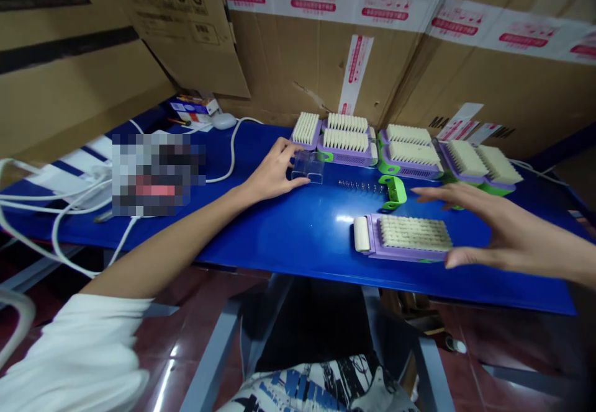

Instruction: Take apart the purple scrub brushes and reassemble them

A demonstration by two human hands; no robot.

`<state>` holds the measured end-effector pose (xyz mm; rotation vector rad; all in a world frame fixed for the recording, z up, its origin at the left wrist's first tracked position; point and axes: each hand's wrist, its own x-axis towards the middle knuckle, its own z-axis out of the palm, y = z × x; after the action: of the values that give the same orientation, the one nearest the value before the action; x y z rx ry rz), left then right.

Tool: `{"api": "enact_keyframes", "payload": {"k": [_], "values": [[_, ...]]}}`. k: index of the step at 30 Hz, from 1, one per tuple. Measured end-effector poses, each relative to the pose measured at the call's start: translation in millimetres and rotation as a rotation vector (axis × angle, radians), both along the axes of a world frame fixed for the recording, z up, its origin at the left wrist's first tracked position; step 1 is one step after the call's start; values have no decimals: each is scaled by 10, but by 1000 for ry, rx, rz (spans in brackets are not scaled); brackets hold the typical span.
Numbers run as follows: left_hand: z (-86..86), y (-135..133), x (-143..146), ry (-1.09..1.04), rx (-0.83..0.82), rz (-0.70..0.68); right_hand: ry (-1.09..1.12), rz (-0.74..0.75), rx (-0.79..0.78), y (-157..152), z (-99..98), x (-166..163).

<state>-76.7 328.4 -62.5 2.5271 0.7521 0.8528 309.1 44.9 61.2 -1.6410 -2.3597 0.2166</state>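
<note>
My left hand [275, 173] has its thumb and fingers around a small clear plastic box [311, 167] on the blue table. My right hand [493, 232] is open, thumb and fingers spread, beside the right end of a purple brush [412, 236] with rows of cream bristles. That brush lies near the front edge, a ribbed cream piece [361, 234] at its left end. Between the hands are a thin metal coil spring [356, 185] and a bright green bracket [393, 193]. Whether my right thumb touches the brush, I cannot tell.
Several more purple-and-green brushes [345, 141] stand along the back, against a cardboard wall [288, 58]. White cables [60, 213] and a blurred-out object [156, 176] occupy the left side of the blue table [279, 238]. A small box [195, 107] and a white mouse [224, 121] sit behind them.
</note>
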Motion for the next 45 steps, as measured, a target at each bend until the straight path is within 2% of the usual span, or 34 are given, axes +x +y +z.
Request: {"api": "enact_keyframes", "payload": {"k": [3, 5, 7, 10, 12, 16, 20, 27, 31, 34, 36, 38, 42, 45], "values": [[76, -142, 34, -23, 160, 40, -24, -100, 2, -400, -376, 151], [143, -335, 101, -55, 244, -28, 11, -140, -3, -482, -606, 112], [183, -561, 193, -68, 227, -246, 73, -159, 22, -443, -760, 4], [174, -806, 294, -14, 125, -564, 157, -135, 47, -256, -838, -209], [162, -838, 290, 46, 59, -636, 181, -106, 27, -103, -828, -340], [222, -694, 156, 120, -1, -595, 175, -26, 8, 162, -783, -504], [282, -622, 88, 161, 24, -581, 91, 38, 77, 314, -768, -654], [257, -695, 96, 27, 12, -542, -132, 109, 215, 457, -795, -971], [379, -689, 77, -82, -32, -357, -109, 93, 271, 662, -673, -922], [494, -640, 136, -70, -36, -183, -82, 95, 240, 823, -538, -786], [533, -576, 211, -44, 12, -134, -95, 83, 232, 898, -477, -688], [534, -504, 294, -59, 98, -171, -139, 72, 239, 934, -447, -601], [480, -415, 418, -199, 333, -345, -268, 69, 193, 893, -413, -455], [471, -450, 460, -214, 404, -393, -262, 71, 183, 793, -373, -356]]}}
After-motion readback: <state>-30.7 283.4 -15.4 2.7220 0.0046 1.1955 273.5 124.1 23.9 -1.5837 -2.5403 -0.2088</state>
